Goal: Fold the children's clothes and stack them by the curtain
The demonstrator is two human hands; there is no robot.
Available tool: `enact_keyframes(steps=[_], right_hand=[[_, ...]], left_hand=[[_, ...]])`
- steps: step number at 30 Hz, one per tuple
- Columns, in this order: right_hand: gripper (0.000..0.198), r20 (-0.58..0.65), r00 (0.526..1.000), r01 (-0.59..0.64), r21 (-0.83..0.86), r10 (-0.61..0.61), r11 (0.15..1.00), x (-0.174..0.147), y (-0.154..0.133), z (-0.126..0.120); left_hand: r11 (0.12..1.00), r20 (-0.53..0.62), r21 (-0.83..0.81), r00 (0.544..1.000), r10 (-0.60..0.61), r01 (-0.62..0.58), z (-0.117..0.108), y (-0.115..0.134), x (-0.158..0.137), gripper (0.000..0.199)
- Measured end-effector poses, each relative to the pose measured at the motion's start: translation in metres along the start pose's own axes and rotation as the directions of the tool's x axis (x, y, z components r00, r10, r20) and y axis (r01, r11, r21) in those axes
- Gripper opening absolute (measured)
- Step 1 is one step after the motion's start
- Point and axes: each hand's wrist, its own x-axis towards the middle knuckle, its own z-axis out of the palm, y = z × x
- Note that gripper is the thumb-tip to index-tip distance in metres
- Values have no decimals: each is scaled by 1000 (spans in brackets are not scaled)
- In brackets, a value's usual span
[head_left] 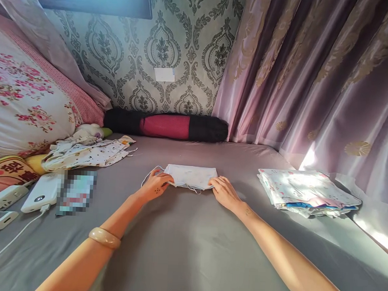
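A folded white cloth with thin strings lies on the grey bed sheet in front of me. My left hand grips its near left corner, fingers closed on the edge, and a string loops out beside that hand. At the near right corner my right hand has its fingers closed on the cloth too. More string ends hang loose along the near edge between the hands. The fingertips under the cloth are hidden.
Right stands a stack of folded cloths. Left lie a crumpled printed cloth, a white power bank with cable, a power strip and a blurred packet. A black and red roll bag lies along the wall.
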Motion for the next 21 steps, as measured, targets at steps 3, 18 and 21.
enact_keyframes(steps=[3,18,21], right_hand=[[38,21,1000,11,-5,-11,1000,-5,-3,-2],[46,46,984,-171,-30,172,985,70,-33,22],[52,133,972,-191,-30,194,981,81,-38,34]], left_hand=[[1000,6,13,1000,24,-24,2,1,-7,40],[987,-104,99,988,-118,129,26,36,64,38],[978,-56,133,986,-157,163,37,40,74,41]])
